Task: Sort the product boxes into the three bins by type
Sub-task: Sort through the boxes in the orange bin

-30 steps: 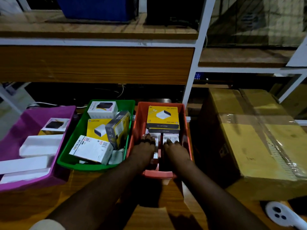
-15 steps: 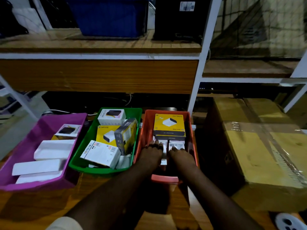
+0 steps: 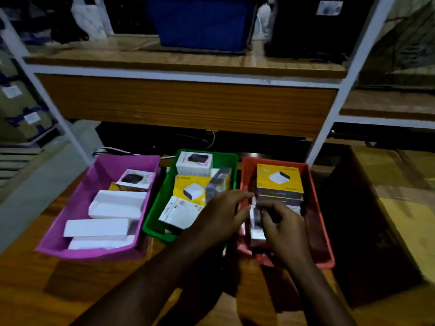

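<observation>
My left hand fingers spread loose, right hand fingers curled over blurred white boxes in red bin, grip unclear; labels unreadable.

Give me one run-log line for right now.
hands: left hand and right hand over red bin | grip: unclear, blurred | green bin, purple bin: untouched

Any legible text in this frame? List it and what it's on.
Nothing reads with certainty.
Yellow box in the green bin: top-left brand word, blurred.
White box behind it: vertical word, blurred.
White box in the purple bin: side print, blurred.
Shelf label: too small.
</observation>
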